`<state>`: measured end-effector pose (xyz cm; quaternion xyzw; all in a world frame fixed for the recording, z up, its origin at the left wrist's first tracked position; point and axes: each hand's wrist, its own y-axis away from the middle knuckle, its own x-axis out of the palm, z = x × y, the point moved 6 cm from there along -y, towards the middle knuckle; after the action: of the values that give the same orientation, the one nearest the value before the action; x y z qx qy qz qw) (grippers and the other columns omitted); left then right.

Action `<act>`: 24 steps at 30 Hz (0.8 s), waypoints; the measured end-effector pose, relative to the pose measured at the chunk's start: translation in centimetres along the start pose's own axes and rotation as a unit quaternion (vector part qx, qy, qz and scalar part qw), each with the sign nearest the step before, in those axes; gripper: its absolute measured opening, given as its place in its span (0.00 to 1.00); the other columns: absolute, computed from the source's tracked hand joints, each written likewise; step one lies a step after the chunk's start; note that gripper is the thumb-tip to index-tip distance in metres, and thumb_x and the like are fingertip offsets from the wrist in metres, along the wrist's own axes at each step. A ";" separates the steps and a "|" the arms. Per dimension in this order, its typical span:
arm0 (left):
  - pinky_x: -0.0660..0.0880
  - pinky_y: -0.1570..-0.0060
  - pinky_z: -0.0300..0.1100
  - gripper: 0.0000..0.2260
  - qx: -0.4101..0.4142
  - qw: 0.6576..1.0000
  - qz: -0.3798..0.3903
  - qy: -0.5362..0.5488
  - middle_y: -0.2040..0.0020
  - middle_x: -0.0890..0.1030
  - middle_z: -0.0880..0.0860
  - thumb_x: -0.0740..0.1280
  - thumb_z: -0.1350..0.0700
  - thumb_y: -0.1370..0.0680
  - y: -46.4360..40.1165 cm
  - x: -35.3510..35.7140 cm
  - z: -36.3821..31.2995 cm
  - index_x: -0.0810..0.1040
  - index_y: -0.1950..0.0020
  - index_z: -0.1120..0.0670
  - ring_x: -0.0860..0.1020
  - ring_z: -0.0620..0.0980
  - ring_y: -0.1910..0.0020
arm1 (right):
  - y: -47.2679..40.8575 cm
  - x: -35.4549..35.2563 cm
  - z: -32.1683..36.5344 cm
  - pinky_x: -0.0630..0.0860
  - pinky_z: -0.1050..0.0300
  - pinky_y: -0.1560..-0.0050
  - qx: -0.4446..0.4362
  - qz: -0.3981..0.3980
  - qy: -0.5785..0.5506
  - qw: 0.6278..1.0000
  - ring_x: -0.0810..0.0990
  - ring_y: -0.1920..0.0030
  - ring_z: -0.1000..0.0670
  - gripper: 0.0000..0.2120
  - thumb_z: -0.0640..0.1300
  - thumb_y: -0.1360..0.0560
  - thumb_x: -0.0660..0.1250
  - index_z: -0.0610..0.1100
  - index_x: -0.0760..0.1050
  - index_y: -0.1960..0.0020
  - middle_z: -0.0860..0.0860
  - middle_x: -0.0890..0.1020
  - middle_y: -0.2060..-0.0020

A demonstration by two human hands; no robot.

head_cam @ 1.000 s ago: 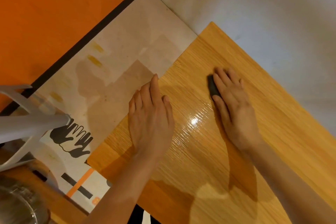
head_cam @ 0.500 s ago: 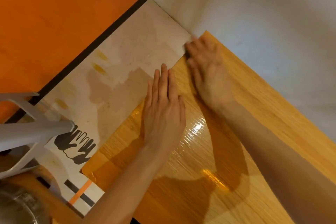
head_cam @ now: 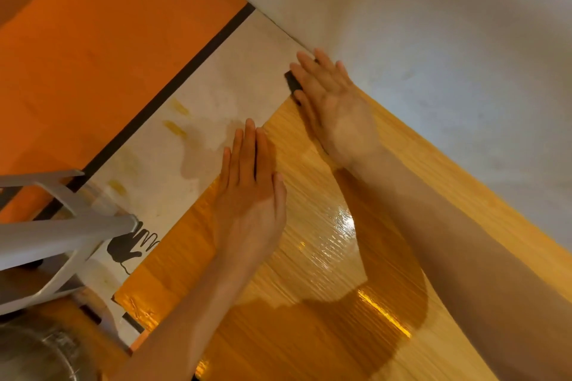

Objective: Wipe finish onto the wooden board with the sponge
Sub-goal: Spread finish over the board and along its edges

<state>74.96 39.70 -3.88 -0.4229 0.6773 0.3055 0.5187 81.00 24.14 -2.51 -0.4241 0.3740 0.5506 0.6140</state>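
Observation:
A long wooden board [head_cam: 325, 272] lies diagonally, its near part glossy with wet finish. My right hand [head_cam: 331, 102] presses flat on a dark sponge [head_cam: 292, 82] at the board's far corner; only a sliver of the sponge shows beyond my fingers, reaching past the board's end onto the paper. My left hand [head_cam: 250, 192] lies flat with fingers together on the board's left edge, fingertips over the edge, holding nothing.
Stained pale paper [head_cam: 216, 96] with a black stripe and hand prints lies under the board. Orange floor [head_cam: 93, 56] is at left, a white wall [head_cam: 433, 40] behind. A white stool leg [head_cam: 62, 235] and a metal bowl [head_cam: 40, 356] sit at lower left.
My right hand slid the sponge from mid-board up to the far corner and slightly past it. The left hand stayed flat on the board's edge as the view shifted.

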 end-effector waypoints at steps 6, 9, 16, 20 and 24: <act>0.43 0.19 0.48 0.26 0.000 1.000 0.002 0.011 0.17 0.51 0.61 0.49 0.53 0.14 -0.1 0.0 0.2 0.52 0.18 0.63 0.50 0.56 0.18 | 8.0 -2.9 -3.5 0.50 0.49 0.22 0.167 -0.049 -0.013 0.985 0.56 0.23 0.45 0.20 0.46 0.16 0.53 0.41 0.64 0.25 0.46 0.64 0.25; 0.42 0.19 0.47 0.26 0.002 1.000 -0.003 0.012 0.18 0.51 0.61 0.48 0.52 0.14 0.0 -0.1 0.2 0.53 0.19 0.63 0.50 0.57 0.18 | 10.1 -3.6 -4.2 0.47 0.50 0.22 0.216 -0.074 -0.013 0.973 0.55 0.23 0.45 0.20 0.44 0.16 0.53 0.41 0.63 0.25 0.45 0.64 0.25; 0.42 0.19 0.46 0.27 -0.008 1.000 0.003 0.012 0.17 0.50 0.60 0.46 0.51 0.15 -0.1 0.1 0.4 0.51 0.18 0.62 0.48 0.55 0.18 | 0.8 0.2 -0.3 0.45 0.50 0.22 0.121 -0.024 0.009 0.992 0.53 0.22 0.44 0.22 0.47 0.15 0.49 0.41 0.59 0.23 0.45 0.61 0.23; 0.43 0.19 0.48 0.27 -0.010 1.000 0.015 0.021 0.17 0.47 0.58 0.45 0.51 0.15 0.1 0.2 0.4 0.48 0.18 0.61 0.46 0.53 0.17 | 5.8 -0.3 1.8 0.47 0.48 0.22 0.043 -0.006 -0.039 0.998 0.55 0.22 0.44 0.21 0.45 0.16 0.53 0.40 0.62 0.24 0.44 0.63 0.25; 0.42 0.19 0.48 0.27 -0.012 0.999 0.026 0.037 0.17 0.46 0.58 0.44 0.50 0.15 0.1 0.3 0.4 0.46 0.18 0.61 0.44 0.53 0.17 | 10.1 -0.8 2.6 0.52 0.46 0.22 -0.064 0.034 -0.026 0.997 0.57 0.23 0.45 0.21 0.46 0.16 0.55 0.39 0.65 0.26 0.44 0.66 0.26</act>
<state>75.00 40.05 -4.24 -0.4222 0.7031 0.3118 0.4798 70.84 26.65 -1.96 -0.4354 0.3363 0.6046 0.5760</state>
